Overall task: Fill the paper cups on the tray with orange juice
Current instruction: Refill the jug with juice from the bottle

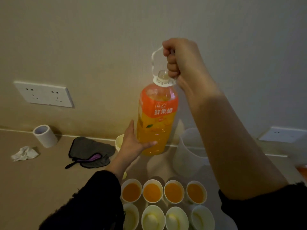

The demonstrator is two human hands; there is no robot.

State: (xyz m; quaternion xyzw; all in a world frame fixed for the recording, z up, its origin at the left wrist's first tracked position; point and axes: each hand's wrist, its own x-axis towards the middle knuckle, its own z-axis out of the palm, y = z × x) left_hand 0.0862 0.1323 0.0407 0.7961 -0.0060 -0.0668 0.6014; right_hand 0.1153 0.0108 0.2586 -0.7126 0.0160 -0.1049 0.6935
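A large orange juice bottle (157,120) with an orange label hangs upright above the counter, its cap off. My right hand (178,58) grips the white carry handle (155,61) at its neck. My left hand (132,143) cups the bottle's lower side with fingers spread along it. Below, near the bottom edge, stand two rows of paper cups: the far row (152,190) holds orange juice, the near row (153,218) shows pale insides without juice. The tray under them is hard to make out.
A translucent plastic jug (189,151) stands right of the bottle. Behind my left hand is another paper cup (119,141). A grey cloth with a purple brush (90,152), a tape roll (45,135) and a crumpled tissue (25,153) lie on the left. Wall sockets (44,94) sit behind.
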